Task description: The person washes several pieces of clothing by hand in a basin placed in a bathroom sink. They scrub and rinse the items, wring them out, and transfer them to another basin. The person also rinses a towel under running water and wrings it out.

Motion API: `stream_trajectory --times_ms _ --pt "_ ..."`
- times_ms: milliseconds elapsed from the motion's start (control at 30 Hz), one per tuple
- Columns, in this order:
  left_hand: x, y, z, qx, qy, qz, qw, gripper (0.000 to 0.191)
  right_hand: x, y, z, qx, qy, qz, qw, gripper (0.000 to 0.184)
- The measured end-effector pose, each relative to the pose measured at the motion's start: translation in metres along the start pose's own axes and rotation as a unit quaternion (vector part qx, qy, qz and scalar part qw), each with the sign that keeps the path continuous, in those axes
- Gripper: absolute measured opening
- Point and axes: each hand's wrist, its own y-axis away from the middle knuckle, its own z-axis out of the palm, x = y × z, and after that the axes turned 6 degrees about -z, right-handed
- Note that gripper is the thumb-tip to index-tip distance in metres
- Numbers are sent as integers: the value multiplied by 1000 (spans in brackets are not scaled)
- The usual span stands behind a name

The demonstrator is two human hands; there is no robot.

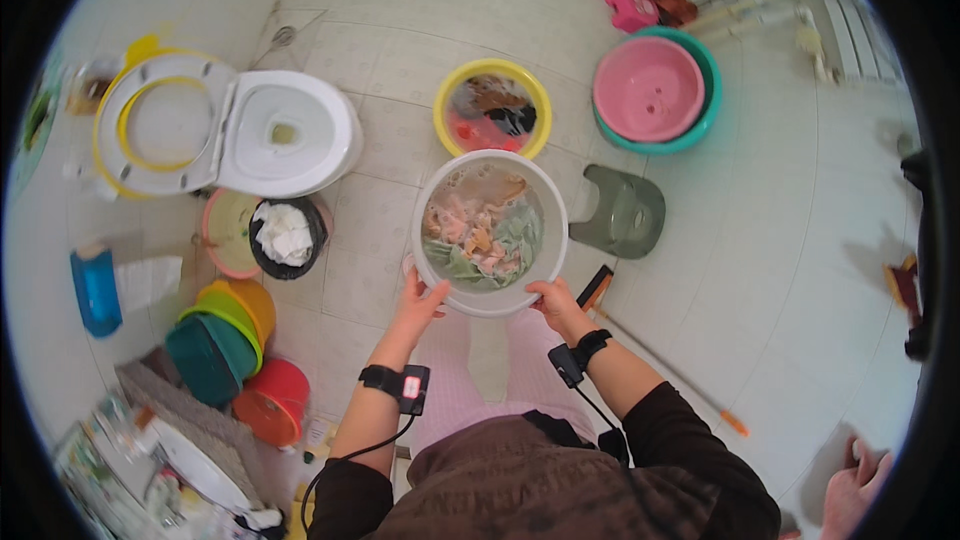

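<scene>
Both hands grip the near rim of a round white plastic basin, my left hand on its left side and my right hand on its right. Soaking in cloudy, foamy water inside are green cloth and pink and tan cloth. The fingers under the rim are partly hidden. Just beyond, a yellow basin holds brown, black and red cloth in water. To the right of the white basin is a grey-green plastic stool.
A toilet with raised lid and a lined bin are at left, above stacked buckets and a red bucket. Nested pink and teal basins lie upper right. A long-handled floor tool slants at right. Another person's hand shows lower right.
</scene>
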Motion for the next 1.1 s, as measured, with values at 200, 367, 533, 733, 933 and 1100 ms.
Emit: stream_trajectory --times_ms 200,367,533,733,933,1100 --pt "-38 6 -101 101 49 -59 992 53 49 -41 19 67 -41 -22 997 33" --pt "-128 31 -157 212 83 -120 966 49 99 -112 -6 118 -85 -32 989 35" --pt "-198 11 -161 290 104 -141 941 44 157 -196 -50 168 -103 -5 980 32" --pt "-223 -46 -170 328 120 -119 929 40 216 -305 -72 205 -167 14 964 38" --pt "-218 -86 -200 358 112 -128 918 41 252 -396 -74 214 -187 -28 958 30" --pt "-218 -105 -212 377 96 -142 910 44 267 -443 -73 212 -224 -7 951 30"
